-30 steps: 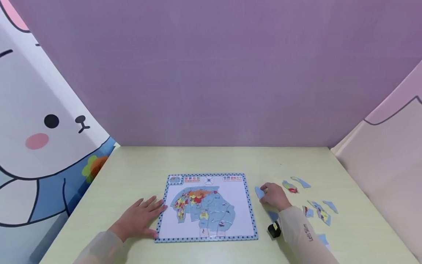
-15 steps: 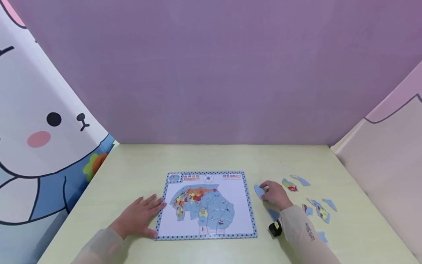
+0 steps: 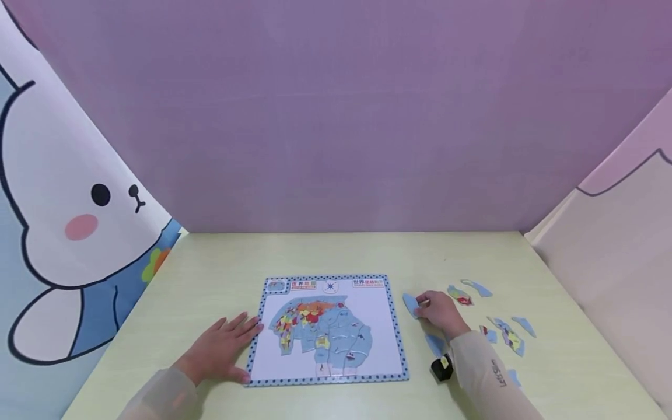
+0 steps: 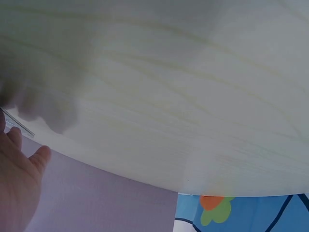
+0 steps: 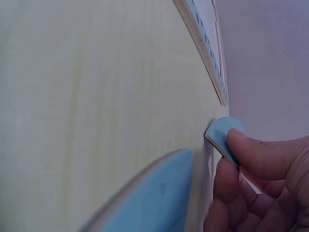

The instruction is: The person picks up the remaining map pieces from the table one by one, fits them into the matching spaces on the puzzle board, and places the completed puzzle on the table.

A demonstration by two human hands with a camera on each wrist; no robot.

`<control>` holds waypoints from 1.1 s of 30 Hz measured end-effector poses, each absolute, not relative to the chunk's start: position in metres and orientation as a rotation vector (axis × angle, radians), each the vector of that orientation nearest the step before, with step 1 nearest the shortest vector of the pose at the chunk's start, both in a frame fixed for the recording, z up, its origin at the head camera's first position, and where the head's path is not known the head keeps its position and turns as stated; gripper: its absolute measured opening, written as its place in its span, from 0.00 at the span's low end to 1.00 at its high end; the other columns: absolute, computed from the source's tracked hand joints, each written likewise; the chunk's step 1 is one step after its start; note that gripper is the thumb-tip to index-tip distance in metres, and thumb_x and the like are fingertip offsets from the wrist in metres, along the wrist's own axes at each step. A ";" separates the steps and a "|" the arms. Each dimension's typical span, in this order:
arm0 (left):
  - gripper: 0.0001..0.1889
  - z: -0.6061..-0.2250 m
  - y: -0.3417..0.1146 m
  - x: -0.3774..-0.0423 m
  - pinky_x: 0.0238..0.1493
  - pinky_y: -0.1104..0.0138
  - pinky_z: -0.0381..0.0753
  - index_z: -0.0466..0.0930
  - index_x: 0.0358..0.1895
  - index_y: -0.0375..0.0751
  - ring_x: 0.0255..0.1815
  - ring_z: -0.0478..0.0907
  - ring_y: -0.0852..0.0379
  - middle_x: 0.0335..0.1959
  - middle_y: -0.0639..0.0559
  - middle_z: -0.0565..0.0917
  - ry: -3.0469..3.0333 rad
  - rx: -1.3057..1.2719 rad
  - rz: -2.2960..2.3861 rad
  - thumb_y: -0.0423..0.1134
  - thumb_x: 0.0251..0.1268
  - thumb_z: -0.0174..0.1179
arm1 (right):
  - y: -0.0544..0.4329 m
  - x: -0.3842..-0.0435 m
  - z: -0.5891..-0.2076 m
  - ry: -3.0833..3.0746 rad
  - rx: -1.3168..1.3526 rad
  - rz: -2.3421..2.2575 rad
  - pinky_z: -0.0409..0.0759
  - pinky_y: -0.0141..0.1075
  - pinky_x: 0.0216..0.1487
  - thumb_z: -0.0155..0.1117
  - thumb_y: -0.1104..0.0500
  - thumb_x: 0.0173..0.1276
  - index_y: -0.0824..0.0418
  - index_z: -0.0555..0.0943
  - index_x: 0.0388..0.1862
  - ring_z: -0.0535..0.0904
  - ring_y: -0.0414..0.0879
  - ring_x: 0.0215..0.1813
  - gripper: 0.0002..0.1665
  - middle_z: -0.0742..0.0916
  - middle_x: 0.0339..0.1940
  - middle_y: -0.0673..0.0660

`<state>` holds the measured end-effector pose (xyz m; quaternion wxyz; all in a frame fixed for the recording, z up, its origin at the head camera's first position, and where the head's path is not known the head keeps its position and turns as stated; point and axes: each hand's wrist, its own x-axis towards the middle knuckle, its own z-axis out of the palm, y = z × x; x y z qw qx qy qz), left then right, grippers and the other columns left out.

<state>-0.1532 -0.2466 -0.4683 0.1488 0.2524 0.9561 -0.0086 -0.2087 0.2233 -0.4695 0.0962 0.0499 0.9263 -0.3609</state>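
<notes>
A world-map puzzle board [image 3: 328, 329] with a dotted blue border lies on the pale table, its map partly filled. My left hand [image 3: 223, 347] rests flat and open at the board's left edge. My right hand [image 3: 438, 312] is just right of the board and pinches a blue puzzle piece [image 3: 411, 304] by its edge. In the right wrist view the fingertips [image 5: 251, 154] grip that blue piece [image 5: 223, 135] off the table, with the board's edge [image 5: 205, 46] beyond. Another blue piece [image 5: 154, 193] lies close below.
Several loose puzzle pieces [image 3: 504, 332] are scattered on the table right of my right hand. A small black and yellow object [image 3: 441, 367] sits by my right forearm. A purple wall stands behind; padded panels flank both sides.
The right hand has shifted slightly and tilted the blue piece up from the table. The left hand stays on the board's edge. The head view has drifted a little.
</notes>
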 end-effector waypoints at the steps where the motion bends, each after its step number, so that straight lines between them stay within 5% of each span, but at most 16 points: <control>1: 0.58 -0.469 -0.247 -0.153 0.67 0.40 0.55 0.62 0.72 0.45 0.74 0.52 0.40 0.73 0.49 0.62 2.753 0.731 -0.029 0.81 0.38 0.53 | 0.223 -0.209 -0.469 2.743 0.144 -1.077 0.78 0.41 0.37 0.67 0.67 0.59 0.73 0.80 0.45 0.79 0.47 0.34 0.15 0.84 0.33 0.58; 17: 0.56 -0.471 -0.246 -0.154 0.68 0.39 0.52 0.61 0.73 0.47 0.75 0.51 0.41 0.74 0.50 0.61 2.737 0.702 -0.037 0.78 0.39 0.57 | 0.215 -0.205 -0.462 2.708 0.096 -1.203 0.72 0.34 0.27 0.64 0.69 0.62 0.71 0.78 0.52 0.74 0.44 0.23 0.19 0.80 0.22 0.54; 33: 0.56 -0.472 -0.248 -0.155 0.68 0.40 0.52 0.62 0.72 0.46 0.75 0.51 0.41 0.73 0.50 0.62 2.747 0.725 -0.040 0.78 0.40 0.57 | 0.191 -0.198 -0.461 2.527 0.170 -1.440 0.82 0.35 0.33 0.61 0.73 0.62 0.72 0.76 0.54 0.80 0.45 0.28 0.19 0.82 0.29 0.57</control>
